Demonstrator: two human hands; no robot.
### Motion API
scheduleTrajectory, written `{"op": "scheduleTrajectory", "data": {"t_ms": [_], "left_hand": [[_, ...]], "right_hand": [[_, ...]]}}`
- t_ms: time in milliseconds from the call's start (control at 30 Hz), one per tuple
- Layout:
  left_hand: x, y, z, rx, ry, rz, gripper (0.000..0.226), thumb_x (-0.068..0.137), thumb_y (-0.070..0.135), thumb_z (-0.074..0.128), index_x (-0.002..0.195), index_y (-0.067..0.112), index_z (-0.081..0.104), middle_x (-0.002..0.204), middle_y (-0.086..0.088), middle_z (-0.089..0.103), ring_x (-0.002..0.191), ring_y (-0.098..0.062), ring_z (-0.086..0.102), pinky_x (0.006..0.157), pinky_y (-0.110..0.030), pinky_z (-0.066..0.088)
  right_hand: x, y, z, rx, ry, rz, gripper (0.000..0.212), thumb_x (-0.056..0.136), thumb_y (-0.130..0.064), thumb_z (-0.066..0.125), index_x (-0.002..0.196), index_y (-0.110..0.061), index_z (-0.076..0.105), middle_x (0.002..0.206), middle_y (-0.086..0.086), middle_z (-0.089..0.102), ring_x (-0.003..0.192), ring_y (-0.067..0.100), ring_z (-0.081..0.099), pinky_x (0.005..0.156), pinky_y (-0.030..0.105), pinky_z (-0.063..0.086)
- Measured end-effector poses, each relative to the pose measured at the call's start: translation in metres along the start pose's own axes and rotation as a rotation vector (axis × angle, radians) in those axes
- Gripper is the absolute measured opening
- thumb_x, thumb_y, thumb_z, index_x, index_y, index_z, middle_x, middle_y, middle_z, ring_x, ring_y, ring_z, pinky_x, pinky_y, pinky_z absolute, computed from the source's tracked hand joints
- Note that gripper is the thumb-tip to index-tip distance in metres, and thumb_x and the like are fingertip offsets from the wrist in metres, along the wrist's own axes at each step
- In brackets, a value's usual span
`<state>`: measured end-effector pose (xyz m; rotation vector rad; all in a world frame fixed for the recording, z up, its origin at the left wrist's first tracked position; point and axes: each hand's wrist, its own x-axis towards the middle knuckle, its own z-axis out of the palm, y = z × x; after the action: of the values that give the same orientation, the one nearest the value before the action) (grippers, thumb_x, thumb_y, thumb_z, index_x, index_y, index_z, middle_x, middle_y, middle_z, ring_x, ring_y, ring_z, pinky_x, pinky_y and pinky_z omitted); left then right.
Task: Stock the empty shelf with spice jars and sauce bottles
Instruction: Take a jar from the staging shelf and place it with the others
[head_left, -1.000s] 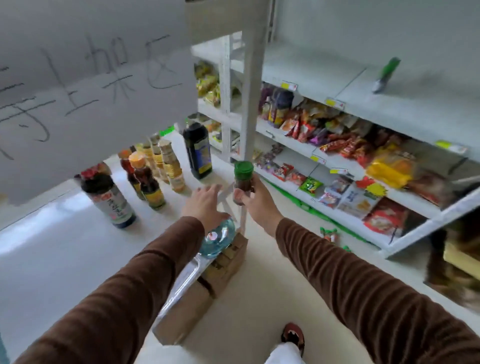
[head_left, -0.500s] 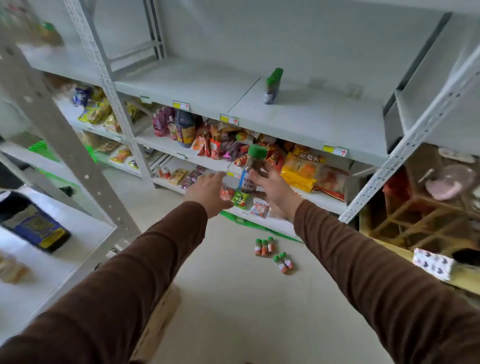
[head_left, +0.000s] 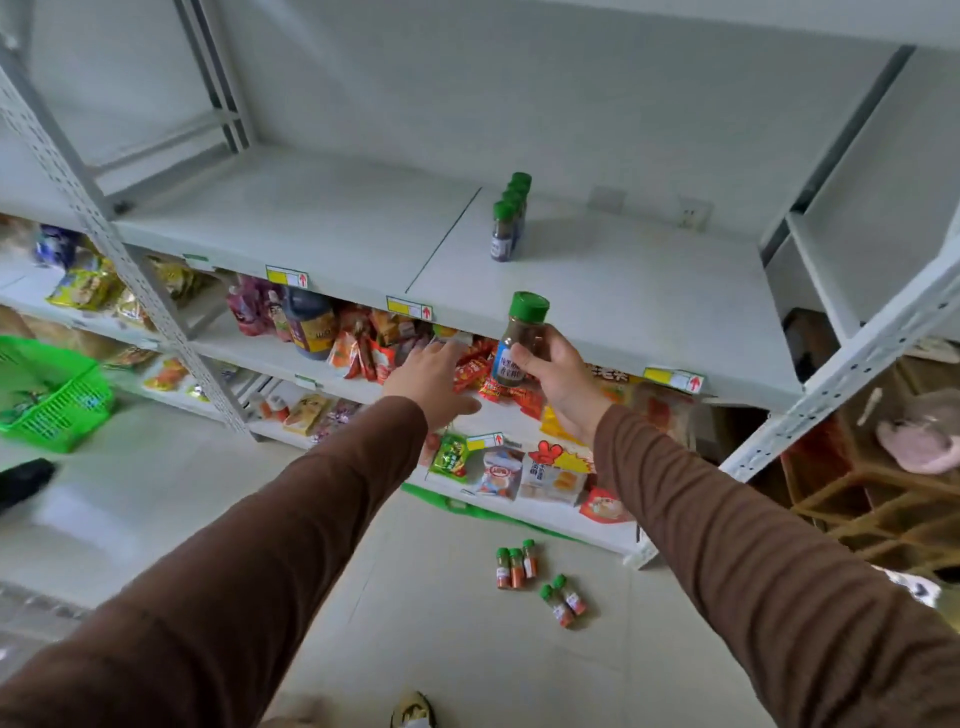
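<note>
A green-capped spice jar (head_left: 521, 340) is held upright in the right hand (head_left: 558, 382) at frame centre, below the shelf (head_left: 332, 228). The left hand (head_left: 434, 382) is kept open, fingers relaxed, holding nothing.

A pale wall (head_left: 519, 78) backs grey metal racking (head_left: 156, 312). Snack packets (head_left: 467, 374) crowd the lower tiers. A green basket (head_left: 57, 400) sits on the light tiled floor (head_left: 415, 623), left.

A clear glass spice jar with a green screw cap, dark powder and a blue label (head_left: 521, 340) stands nearly upright in the right hand (head_left: 558, 382). Beyond it, a row of matching green-capped jars (head_left: 510, 218) stands on the pale grey metal shelf (head_left: 337, 234). Below the hand, five small green-capped jars of orange powder (head_left: 537, 579) sit on the floor.
</note>
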<state>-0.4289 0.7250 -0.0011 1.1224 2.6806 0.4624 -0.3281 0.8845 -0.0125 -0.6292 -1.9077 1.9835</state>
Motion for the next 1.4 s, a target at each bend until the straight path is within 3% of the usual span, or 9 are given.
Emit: {"op": "scheduleTrajectory", "data": {"t_ms": [200, 467, 533, 700, 767, 900, 1033, 1300, 1400], "left_hand": [[0.098, -0.015, -0.011, -0.003, -0.035, -0.002, 0.084, 0.082, 0.043, 0.074, 0.15, 0.021, 0.032, 0.146, -0.009, 0.046, 0.136, -0.029, 0.039, 0.11, -0.044, 0.038], [0.212, -0.03, 0.0, -0.004, -0.027, -0.047, 0.084, 0.081, 0.042, 0.076, 0.15, 0.022, 0.032, 0.146, -0.008, 0.047, 0.135, -0.028, 0.04, 0.109, -0.043, 0.04], [0.231, -0.035, 0.002, -0.004, -0.024, -0.064, 0.085, 0.08, 0.043, 0.076, 0.15, 0.022, 0.033, 0.146, -0.008, 0.047, 0.135, -0.027, 0.041, 0.109, -0.043, 0.04], [0.265, -0.041, 0.007, 0.0, -0.012, -0.092, 0.085, 0.081, 0.044, 0.076, 0.151, 0.023, 0.032, 0.148, -0.005, 0.046, 0.135, -0.025, 0.041, 0.107, -0.042, 0.041], [0.275, -0.044, 0.008, -0.003, -0.017, -0.091, 0.085, 0.081, 0.044, 0.076, 0.15, 0.023, 0.032, 0.148, -0.005, 0.046, 0.135, -0.025, 0.041, 0.108, -0.041, 0.04], [0.29, -0.052, 0.008, 0.002, -0.026, -0.099, 0.084, 0.081, 0.045, 0.076, 0.15, 0.024, 0.032, 0.148, -0.005, 0.046, 0.136, -0.025, 0.04, 0.108, -0.042, 0.04], [0.302, -0.055, 0.009, 0.001, -0.035, -0.085, 0.084, 0.081, 0.045, 0.076, 0.15, 0.024, 0.032, 0.149, -0.005, 0.045, 0.137, -0.024, 0.039, 0.108, -0.041, 0.04], [0.317, -0.057, 0.013, -0.012, -0.06, -0.06, 0.082, 0.083, 0.047, 0.073, 0.15, 0.024, 0.032, 0.149, -0.004, 0.044, 0.137, -0.024, 0.039, 0.108, -0.04, 0.038], [0.318, -0.056, 0.015, -0.014, -0.066, -0.064, 0.082, 0.083, 0.047, 0.073, 0.15, 0.024, 0.032, 0.149, -0.004, 0.044, 0.137, -0.024, 0.04, 0.108, -0.041, 0.04]], "right_hand": [[0.102, 0.002, -0.003, -0.056, 0.102, -0.042, 0.02, 0.093, -0.015, 0.069, 0.108, -0.027, 0.063, 0.115, 0.003, 0.07, 0.112, 0.021, 0.064, 0.103, 0.041, 0.05], [0.242, 0.025, -0.006, -0.133, 0.176, -0.041, 0.028, 0.089, -0.01, 0.072, 0.113, -0.016, 0.061, 0.111, 0.007, 0.071, 0.098, 0.015, 0.066, 0.092, 0.029, 0.052], [0.267, 0.031, -0.005, -0.143, 0.195, -0.029, 0.028, 0.089, -0.008, 0.072, 0.115, -0.012, 0.061, 0.106, 0.004, 0.07, 0.09, 0.01, 0.066, 0.082, 0.017, 0.051], [0.31, 0.038, -0.001, -0.186, 0.295, -0.044, 0.03, 0.087, -0.003, 0.073, 0.114, -0.005, 0.062, 0.093, -0.001, 0.066, 0.068, -0.012, 0.059, 0.062, 0.006, 0.044], [0.322, 0.043, 0.002, -0.204, 0.31, -0.054, 0.033, 0.087, -0.004, 0.074, 0.117, -0.004, 0.062, 0.1, 0.002, 0.067, 0.067, -0.017, 0.06, 0.062, 0.001, 0.042], [0.334, 0.047, 0.008, -0.222, 0.38, -0.066, 0.036, 0.084, -0.01, 0.076, 0.117, -0.011, 0.062, 0.106, 0.001, 0.07, 0.083, -0.004, 0.066, 0.079, 0.013, 0.053], [0.342, 0.05, 0.009, -0.222, 0.43, -0.059, 0.036, 0.084, -0.007, 0.077, 0.114, -0.007, 0.056, 0.094, -0.006, 0.065, 0.07, -0.023, 0.057, 0.064, -0.001, 0.041], [0.349, 0.049, 0.009, -0.229, 0.462, -0.07, 0.029, 0.083, -0.009, 0.076, 0.107, -0.012, 0.058, 0.107, 0.008, 0.068, 0.09, 0.013, 0.065, 0.074, 0.01, 0.046], [0.349, 0.049, 0.007, -0.22, 0.447, -0.069, 0.03, 0.084, -0.009, 0.075, 0.108, -0.012, 0.058, 0.109, 0.008, 0.068, 0.09, 0.012, 0.064, 0.073, 0.005, 0.044]]}}
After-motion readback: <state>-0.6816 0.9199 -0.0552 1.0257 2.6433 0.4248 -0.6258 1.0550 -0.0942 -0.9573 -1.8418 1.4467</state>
